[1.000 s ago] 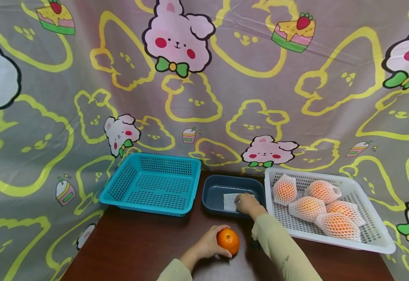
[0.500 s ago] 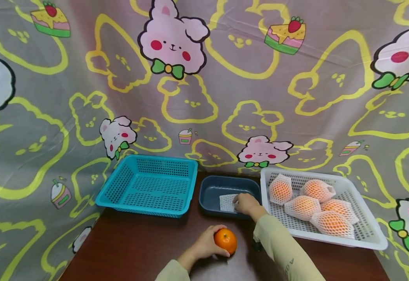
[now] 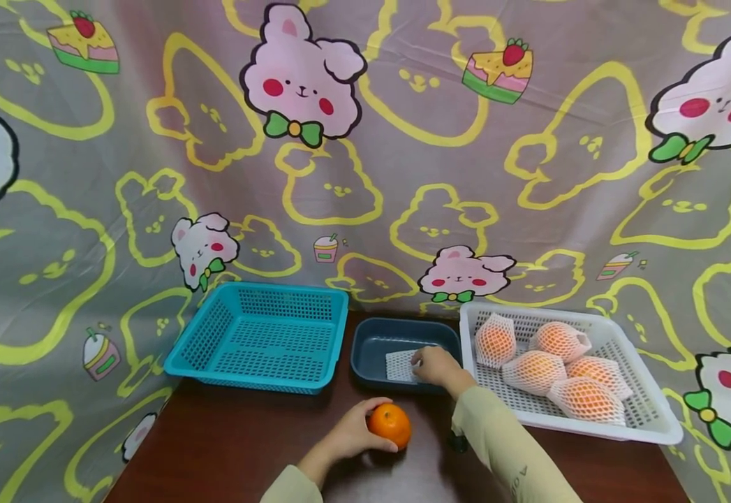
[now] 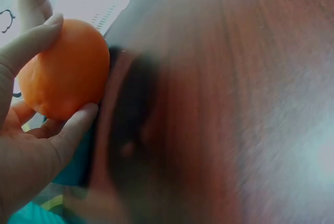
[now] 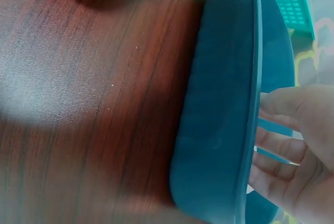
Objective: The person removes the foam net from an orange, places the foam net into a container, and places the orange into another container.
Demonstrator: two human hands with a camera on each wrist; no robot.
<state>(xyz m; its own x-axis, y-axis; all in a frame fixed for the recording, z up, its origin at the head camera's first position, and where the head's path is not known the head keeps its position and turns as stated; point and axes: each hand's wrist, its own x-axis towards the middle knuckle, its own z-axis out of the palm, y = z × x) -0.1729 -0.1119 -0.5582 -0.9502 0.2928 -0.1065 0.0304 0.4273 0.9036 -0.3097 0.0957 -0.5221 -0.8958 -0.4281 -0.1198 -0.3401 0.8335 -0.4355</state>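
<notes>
A bare orange (image 3: pixel 390 427) is gripped from its left side by my left hand (image 3: pixel 348 431), thumb and fingers curled round it, over the near part of the table. In the left wrist view, fingertips press the orange (image 4: pixel 68 72) from both sides. My right hand (image 3: pixel 438 367) reaches into a dark blue tray (image 3: pixel 365 381), its fingers down on a white foam net sleeve (image 3: pixel 398 366) lying flat inside. The right wrist view shows the tray's wall (image 5: pixel 219 104) hiding those fingertips and most of the sleeve.
Left of the tray stands a turquoise perforated basket (image 3: pixel 264 384). To its right, a white perforated basket (image 3: pixel 673 419) holds several oranges in foam nets (image 3: pixel 535 372). A cartoon-print curtain (image 3: pixel 340 168) hangs behind. A small dark object (image 3: pixel 459 441) shows beside my right sleeve.
The head view has shifted, so the scene slides left in it. My left hand and the orange have moved slightly left and toward the tray. My right hand stays at the net sleeve.
</notes>
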